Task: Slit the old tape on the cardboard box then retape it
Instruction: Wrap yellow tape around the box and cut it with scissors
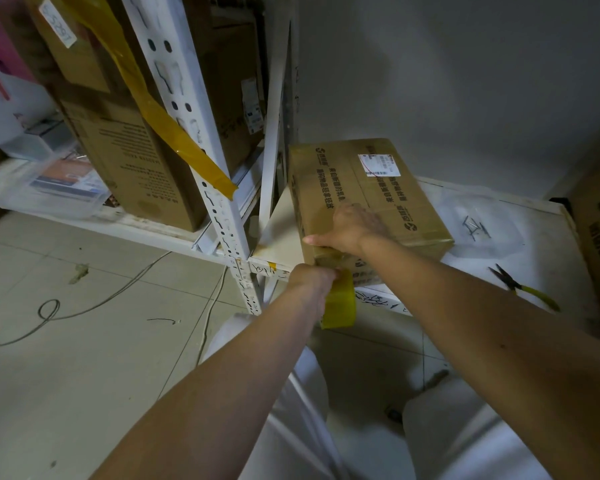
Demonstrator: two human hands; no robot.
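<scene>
A brown cardboard box (368, 192) with printed lettering and a white shipping label lies on a low white surface (520, 244) beside the shelving. My right hand (349, 228) rests on the box's near top edge, palm down, thumb stretched to the left. Just below that edge my left hand (310, 280) grips a roll of yellow tape (340, 303) held against the box's front face. A strip of tape appears to run from the roll up onto the box under my right hand.
A white metal shelf post (201, 157) with a loose yellow tape strip (174, 133) stands left of the box. Larger cartons (129, 147) fill the shelf. Yellow-handled pliers (523, 285) lie on the white surface at right. Cables trail over the tiled floor (84, 341).
</scene>
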